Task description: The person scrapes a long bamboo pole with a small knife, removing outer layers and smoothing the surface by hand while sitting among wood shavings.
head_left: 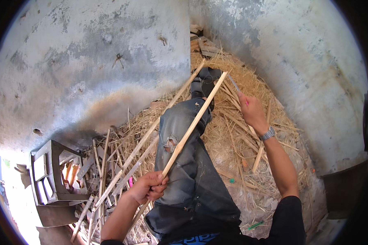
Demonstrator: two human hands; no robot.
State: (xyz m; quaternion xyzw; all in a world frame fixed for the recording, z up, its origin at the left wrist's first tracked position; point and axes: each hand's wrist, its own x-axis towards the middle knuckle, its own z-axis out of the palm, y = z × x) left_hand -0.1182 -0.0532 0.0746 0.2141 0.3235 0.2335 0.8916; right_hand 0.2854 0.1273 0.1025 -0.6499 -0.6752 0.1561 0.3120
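My left hand (148,187) is closed round the lower part of a pale split bamboo stick (191,127). The stick slants up and away across my legs in worn, torn jeans (180,179). My right hand (252,110), with a metal-band watch (267,133) on its wrist, grips a knife by a handle of which only a bit of pink shows. The narrow knife blade (234,83) points up and left, close to the stick's far end; whether it touches the stick, I cannot tell. Another long bamboo pole (151,130) lies slanting left of my legs.
Pale shavings (233,61) and loose bamboo strips (261,151) cover the floor. A dark wooden frame (49,173) stands at the left, beside several poles (104,159). A weathered wall (90,49) rises ahead, another wall (306,73) on the right.
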